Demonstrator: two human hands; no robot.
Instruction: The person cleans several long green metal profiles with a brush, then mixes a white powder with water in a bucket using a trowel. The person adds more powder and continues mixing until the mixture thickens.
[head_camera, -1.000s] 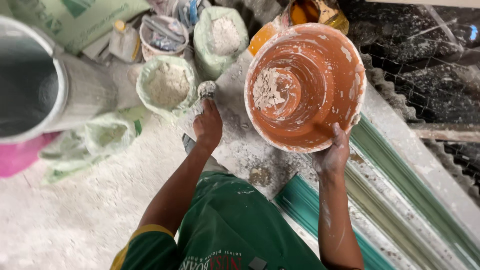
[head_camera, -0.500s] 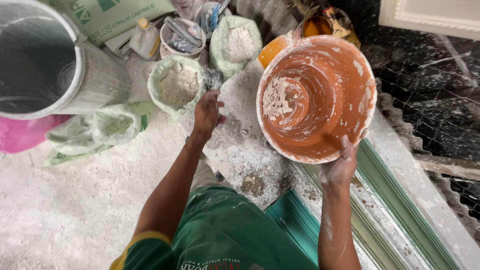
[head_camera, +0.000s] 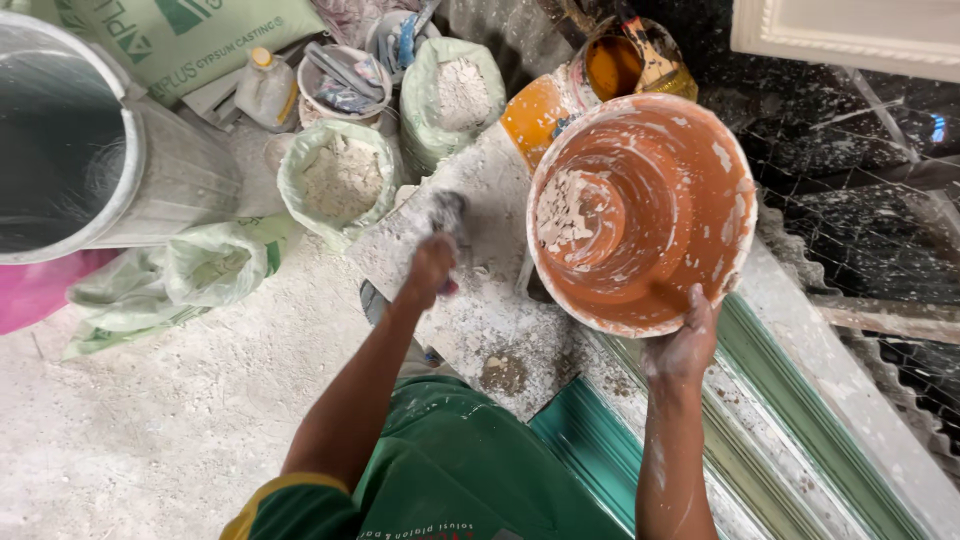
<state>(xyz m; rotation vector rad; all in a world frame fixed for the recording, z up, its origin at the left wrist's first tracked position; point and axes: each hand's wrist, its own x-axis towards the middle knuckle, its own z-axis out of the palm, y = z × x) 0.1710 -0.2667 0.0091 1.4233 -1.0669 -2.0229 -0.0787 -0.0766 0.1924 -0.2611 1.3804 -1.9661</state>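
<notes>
Our right hand (head_camera: 683, 345) grips the near rim of an orange bucket (head_camera: 650, 200), fingers curled over the edge, and holds it tipped so that its mouth faces up at us. The inside of the bucket is smeared with white plaster, and a patch of dried white crust sits on its bottom.

Our left hand (head_camera: 432, 268) is closed around the handle of a small tool (head_camera: 448, 212), whose grey, blurred head points away from us; we cannot tell what kind of tool it is. The hand hovers over a flat board (head_camera: 480, 310) caked with pale plaster, which lies just left of the bucket and partly under it.

Beyond the board stand two open green sacks of white powder (head_camera: 342, 175), one behind the other. Left of them we see a large grey metal drum (head_camera: 170, 190) lying tilted, with a crumpled green bag (head_camera: 190, 275) at its foot and something pink (head_camera: 40, 290) beneath it. A small white bottle with a yellow cap (head_camera: 265, 88) stands behind the sacks. Past the bucket sits a smaller orange container (head_camera: 615, 65) with a brush in it.

Below the bucket, green moulded strips (head_camera: 800, 400) run diagonally. Our green shirt (head_camera: 470, 480) fills the bottom of the view, and the floor (head_camera: 150, 420) is dusted white.
</notes>
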